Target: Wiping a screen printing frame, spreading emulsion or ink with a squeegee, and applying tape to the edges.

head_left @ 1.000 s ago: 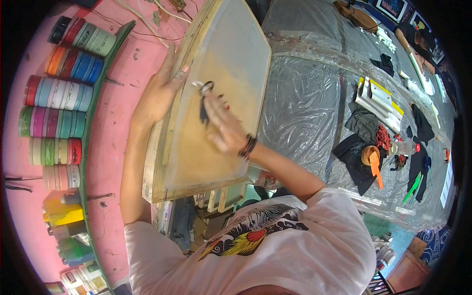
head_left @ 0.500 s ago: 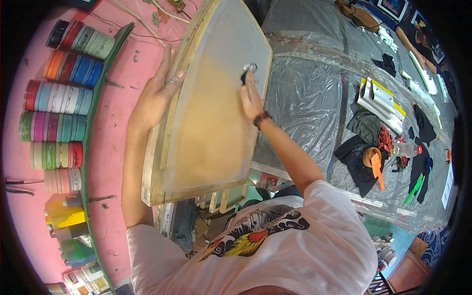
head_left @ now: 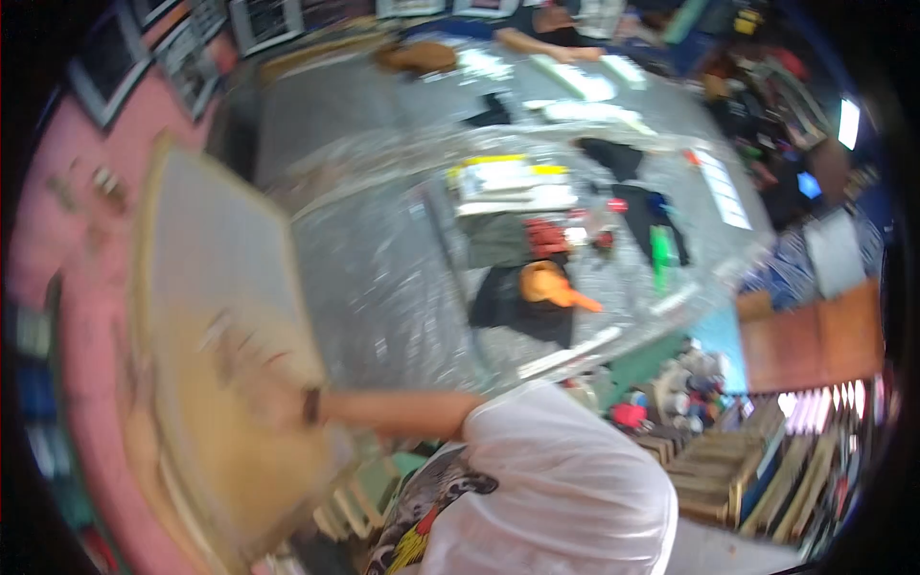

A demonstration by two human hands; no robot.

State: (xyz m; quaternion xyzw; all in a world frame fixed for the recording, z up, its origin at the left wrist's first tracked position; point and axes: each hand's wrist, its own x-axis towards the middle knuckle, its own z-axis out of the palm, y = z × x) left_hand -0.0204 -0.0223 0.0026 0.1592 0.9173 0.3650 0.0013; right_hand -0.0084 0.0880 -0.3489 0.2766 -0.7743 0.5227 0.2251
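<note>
A wooden-framed printing screen (head_left: 225,259) with pale mesh, yellowish over its lower part, stands tilted at the left. My right hand (head_left: 264,374), a dark band at its wrist, is over the yellowish lower mesh. Motion smears its fingers, so their shape and anything under them cannot be made out. On the screen's left edge, my left hand (head_left: 140,379) grips the wooden frame, mostly hidden and blurred, with the forearm running down beside it.
A plastic-covered table (head_left: 364,268) fills the middle, bearing dark cloths (head_left: 522,307), an orange tool (head_left: 556,286), white-and-yellow pieces (head_left: 513,184) and a green tool (head_left: 660,251). Another person's arm (head_left: 546,45) reaches over its far side. Wooden frames (head_left: 728,460) stack at lower right.
My view has swung right, so screen and table appear further left. My right hand has moved from the upper mesh down to the lower part. The left hand stays at the frame's left edge.
</note>
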